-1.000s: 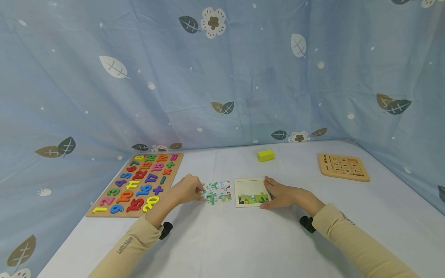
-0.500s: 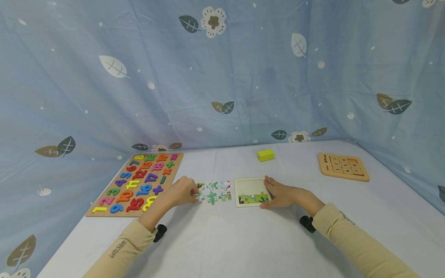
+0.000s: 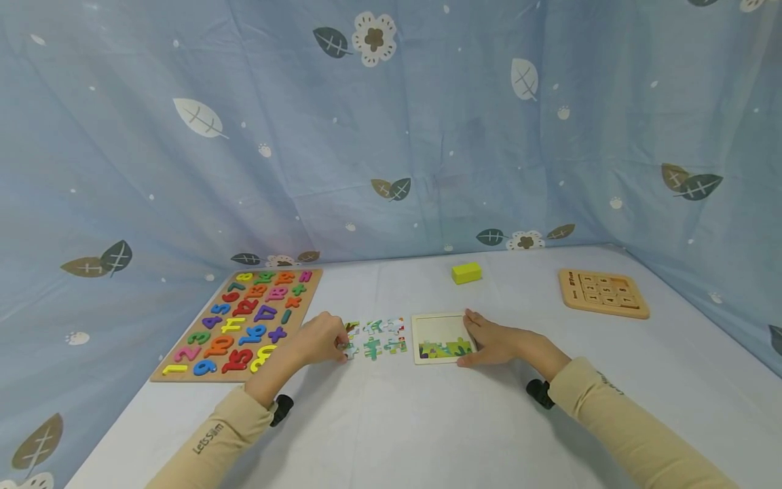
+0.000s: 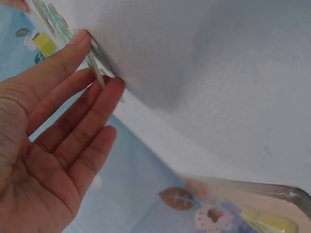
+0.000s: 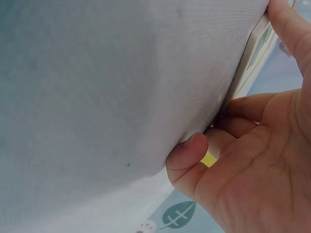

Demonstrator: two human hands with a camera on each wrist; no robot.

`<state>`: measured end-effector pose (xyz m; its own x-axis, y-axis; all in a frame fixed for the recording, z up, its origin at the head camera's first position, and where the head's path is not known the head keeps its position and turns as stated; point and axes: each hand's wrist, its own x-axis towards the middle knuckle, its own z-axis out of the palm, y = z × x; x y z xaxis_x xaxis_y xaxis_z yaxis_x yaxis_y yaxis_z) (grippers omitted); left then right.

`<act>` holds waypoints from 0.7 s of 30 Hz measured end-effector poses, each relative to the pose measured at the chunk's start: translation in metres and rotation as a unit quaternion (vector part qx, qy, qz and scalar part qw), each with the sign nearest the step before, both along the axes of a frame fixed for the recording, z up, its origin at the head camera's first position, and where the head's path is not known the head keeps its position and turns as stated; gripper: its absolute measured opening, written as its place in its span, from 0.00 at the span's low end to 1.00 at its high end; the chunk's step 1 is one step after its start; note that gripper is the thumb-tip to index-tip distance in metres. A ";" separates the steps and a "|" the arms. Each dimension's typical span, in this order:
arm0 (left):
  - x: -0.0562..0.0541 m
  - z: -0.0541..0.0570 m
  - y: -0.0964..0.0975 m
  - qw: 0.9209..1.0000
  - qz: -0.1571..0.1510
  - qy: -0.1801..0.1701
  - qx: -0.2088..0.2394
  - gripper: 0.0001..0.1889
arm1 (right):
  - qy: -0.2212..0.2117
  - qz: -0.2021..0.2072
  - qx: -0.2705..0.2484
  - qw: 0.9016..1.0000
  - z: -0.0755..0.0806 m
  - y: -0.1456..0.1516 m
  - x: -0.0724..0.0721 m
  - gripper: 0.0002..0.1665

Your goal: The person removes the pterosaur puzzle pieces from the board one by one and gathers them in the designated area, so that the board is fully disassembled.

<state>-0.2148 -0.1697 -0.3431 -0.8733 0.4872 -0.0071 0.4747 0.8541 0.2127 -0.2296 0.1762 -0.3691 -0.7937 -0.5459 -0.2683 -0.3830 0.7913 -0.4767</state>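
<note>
My left hand [image 3: 322, 338] is at the left end of a group of jigsaw puzzle pieces [image 3: 385, 336] laid out on the white cloth. In the left wrist view, its thumb and fingertips pinch the edge of a puzzle piece [image 4: 93, 67], seen nearly edge-on. Just right of the pieces lies a shallow wooden puzzle tray [image 3: 440, 318], with a green and yellow strip of picture along its near side. My right hand [image 3: 496, 339] grips the tray's right edge, thumb at the near corner and fingers at the far one; the palm faces the right wrist camera.
A board of coloured numbers [image 3: 244, 322] lies at the left, close to my left forearm. Behind the tray stands a yellow block [image 3: 467, 273]. A wooden number slide puzzle [image 3: 603, 293] lies at the right. A blue patterned curtain [image 3: 391, 136] borders the table.
My left hand has shifted a little left, uncovering more pieces at the left end, and has stayed nearly still over the last half second. My right hand and the tray have not moved.
</note>
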 end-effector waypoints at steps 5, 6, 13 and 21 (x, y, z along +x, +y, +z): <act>0.000 0.005 0.001 1.000 0.011 -0.002 0.003 0.13 | -0.003 -0.001 -0.002 1.000 0.000 0.001 -0.001 0.62; 0.000 0.007 0.001 1.000 0.006 0.000 0.005 0.13 | -0.003 -0.001 -0.001 1.000 0.000 0.001 -0.001 0.62; -0.002 0.015 0.007 0.999 -0.039 0.011 0.010 0.09 | -0.001 -0.005 0.000 1.000 0.002 0.000 0.002 0.61; -0.008 0.015 0.025 1.000 -0.027 -0.001 0.004 0.13 | -0.003 -0.008 0.000 1.000 0.002 -0.001 0.003 0.61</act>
<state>-0.2232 -0.1449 -0.3279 -0.8460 0.5331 -0.0053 0.5191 0.8260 0.2197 -0.2270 0.1750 -0.3670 -0.8010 -0.5333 -0.2720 -0.3679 0.7969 -0.4791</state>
